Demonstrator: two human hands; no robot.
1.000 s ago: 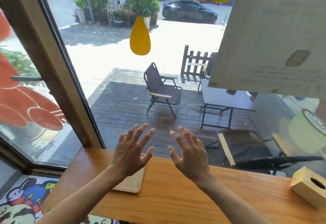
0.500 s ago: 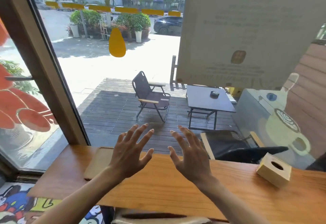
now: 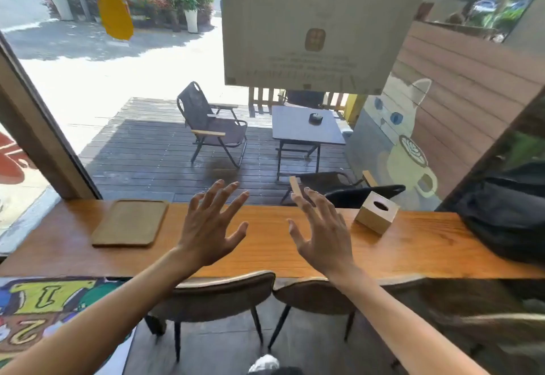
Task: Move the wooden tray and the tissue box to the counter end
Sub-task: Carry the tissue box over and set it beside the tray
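Note:
A flat wooden tray (image 3: 129,222) lies on the long wooden counter (image 3: 265,245) near its left end, by the window post. A small wooden tissue box (image 3: 377,212) with an oval slot on top stands on the counter right of the middle. My left hand (image 3: 211,227) hovers over the counter's middle with its fingers spread, right of the tray and apart from it. My right hand (image 3: 321,234) is raised beside it, fingers apart, just left of the tissue box. Neither hand holds anything.
A dark bag (image 3: 507,215) rests on the counter's right end. Two upholstered chairs (image 3: 227,292) stand tucked under the counter's near edge. The window glass runs along the counter's far side, with a patio chair and table outside.
The view has pulled back and swung right, so the whole tray, the tissue box and the bag have come into sight. Both hands stay raised and spread.

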